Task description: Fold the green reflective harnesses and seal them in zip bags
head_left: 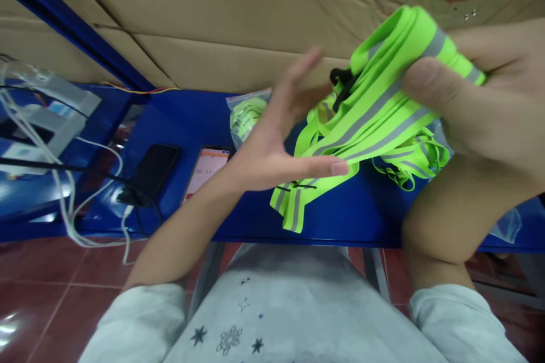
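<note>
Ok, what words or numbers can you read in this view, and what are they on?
"00 11": on the lit phone screen, beside the left hand; any further digits are too blurred to read.
Print on the pale packaging at the far left: too blurred to read.
Neon reflective straps, gripped by the right hand: no text shows.
Dark phone: screen off, nothing to read.

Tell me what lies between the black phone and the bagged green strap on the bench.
In the head view, a second phone with a lit screen lies flat on the blue bench between the black phone and the bagged strap.
</note>
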Available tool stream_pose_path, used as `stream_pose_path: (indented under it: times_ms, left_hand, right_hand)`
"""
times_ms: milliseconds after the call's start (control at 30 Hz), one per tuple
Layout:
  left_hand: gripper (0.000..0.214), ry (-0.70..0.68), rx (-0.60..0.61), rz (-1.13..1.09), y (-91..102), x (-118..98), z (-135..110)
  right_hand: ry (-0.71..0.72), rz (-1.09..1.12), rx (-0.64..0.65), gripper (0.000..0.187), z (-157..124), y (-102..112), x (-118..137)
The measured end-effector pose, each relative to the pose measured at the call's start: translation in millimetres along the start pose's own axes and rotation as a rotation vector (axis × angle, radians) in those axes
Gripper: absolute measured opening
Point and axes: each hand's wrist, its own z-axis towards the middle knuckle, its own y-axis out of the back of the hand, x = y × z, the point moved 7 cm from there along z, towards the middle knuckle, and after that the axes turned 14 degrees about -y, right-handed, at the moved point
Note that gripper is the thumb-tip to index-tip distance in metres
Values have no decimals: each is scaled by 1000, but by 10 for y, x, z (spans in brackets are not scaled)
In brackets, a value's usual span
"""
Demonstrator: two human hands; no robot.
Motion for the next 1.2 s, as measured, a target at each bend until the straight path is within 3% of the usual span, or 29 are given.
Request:
stream_pose_path:
  times_ms: [100, 200, 367, 500, 667, 733, 900, 1100, 1200]
  left_hand:
    - [54, 172, 215, -131, -223, 224, 24]
    - [35, 251, 258, -119, -253, 311, -42]
    - [49, 322, 231, -239, -258, 300, -123]
    - [47, 405, 325, -516, -472, 353, -229]
    - [50, 430, 454, -731, -639, 388, -388]
    - [41, 458, 512, -729, -670, 422, -480]
    - [47, 481, 387, -585, -585, 580, -573]
    - [49, 421, 545, -604, -532, 451, -530]
    - [43, 452, 446, -618, -491, 479, -523]
  right_hand:
    - [74, -135, 14, 44, 30, -134, 40]
    - [43, -57, 67, 44, 67, -209, -10]
    - [-7, 3, 28, 49, 49, -199, -28]
    - [-20, 6, 91, 44, 32, -283, -10]
    - [25, 39, 38, 42, 51, -282, -22]
    - [13, 85, 26, 43, 65, -258, -57]
    - [-76, 175, 130, 39, 119, -333, -160]
    - [-224, 268, 281, 42, 237, -546, -337]
    - [-268, 300, 315, 44, 252, -602, -362]
